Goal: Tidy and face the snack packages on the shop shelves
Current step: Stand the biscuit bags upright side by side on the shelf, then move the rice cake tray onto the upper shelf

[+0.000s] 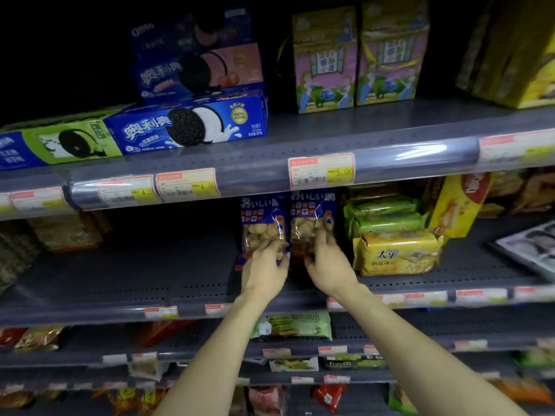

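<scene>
Left hand (pixel 264 267) grips left biscuit bag (pixel 262 226), fingers curled round its base. Right hand (pixel 326 259) grips right biscuit bag (pixel 310 220). Yellow cracker pack (pixel 396 252) at 3 o'clock.

We saw grey metal shop shelving (pixel 390 127) w/ perforated decks in several tiers, clear price-tag strips (pixel 420 159) along front edges; lighting was dim, upper left nearly black.

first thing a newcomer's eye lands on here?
Both hands on the middle shelf: the left hand grips one blue biscuit bag, the right hand its twin. Next, the blue Oreo box above, and the yellow cracker pack to the right.
</scene>
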